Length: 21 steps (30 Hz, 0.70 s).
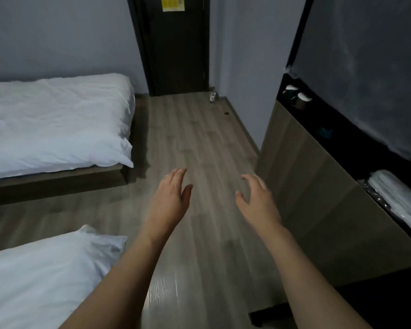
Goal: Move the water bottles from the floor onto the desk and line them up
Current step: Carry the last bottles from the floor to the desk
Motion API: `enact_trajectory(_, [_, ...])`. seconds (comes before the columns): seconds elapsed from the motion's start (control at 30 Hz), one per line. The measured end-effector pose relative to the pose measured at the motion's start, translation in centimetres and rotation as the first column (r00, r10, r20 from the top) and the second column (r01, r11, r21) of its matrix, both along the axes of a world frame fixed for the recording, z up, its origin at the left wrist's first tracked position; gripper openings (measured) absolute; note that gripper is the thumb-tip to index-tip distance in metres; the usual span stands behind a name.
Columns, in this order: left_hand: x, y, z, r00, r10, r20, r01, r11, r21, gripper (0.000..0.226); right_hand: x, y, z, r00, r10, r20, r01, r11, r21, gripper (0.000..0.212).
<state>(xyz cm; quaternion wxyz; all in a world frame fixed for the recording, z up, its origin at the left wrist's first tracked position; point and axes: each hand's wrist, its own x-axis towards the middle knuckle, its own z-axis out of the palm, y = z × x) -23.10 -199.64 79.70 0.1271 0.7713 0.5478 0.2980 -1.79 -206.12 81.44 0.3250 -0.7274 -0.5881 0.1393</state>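
Note:
Far off on the wooden floor [199, 143], next to the dark door, stand small water bottles [212, 96] close together; they are too small to count. My left hand [172, 195] and my right hand [256, 198] are both stretched out in front of me above the floor, fingers relaxed and spread, holding nothing. The bottles lie well beyond both hands. The desk runs along the right wall; its wood-faced side [318, 186] and dark top recess show.
Two beds with white bedding stand at the left, one far [55, 122] and one near [40, 276]. On the desk sit two cups [297, 96] and wrapped white items [399, 200]. A small dark object [226, 113] lies on the floor near the bottles.

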Motion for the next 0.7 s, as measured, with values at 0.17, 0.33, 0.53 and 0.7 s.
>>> enact_trajectory(0.17, [-1.3, 3.5, -0.2, 1.0, 0.021, 0.021, -0.021, 1.0, -0.005, 0.045, -1.6, 4.7, 0.2, 0.999, 0.051, 0.013, -0.051, 0.999, 0.015, 0.046])
enact_trajectory(0.33, [-1.9, 9.0, -0.5, 1.0, 0.027, -0.007, -0.026, 1.0, 0.005, 0.045, -2.3, 11.2, -0.2, 0.997, 0.076, 0.012, -0.076, 0.997, -0.014, 0.047])
enact_trajectory(0.53, [-1.2, 19.2, -0.3, 0.997, 0.071, -0.04, -0.069, 0.997, 0.038, 0.046, -1.1, 21.8, -0.5, 0.993, 0.116, -0.001, -0.116, 0.993, -0.002, 0.047])
enact_trajectory(0.7, [-0.1, 27.9, 1.6, 0.994, 0.086, -0.067, -0.084, 0.996, 0.042, 0.047, 0.4, 31.0, 1.3, 0.988, 0.153, -0.031, -0.152, 0.988, 0.011, 0.048])
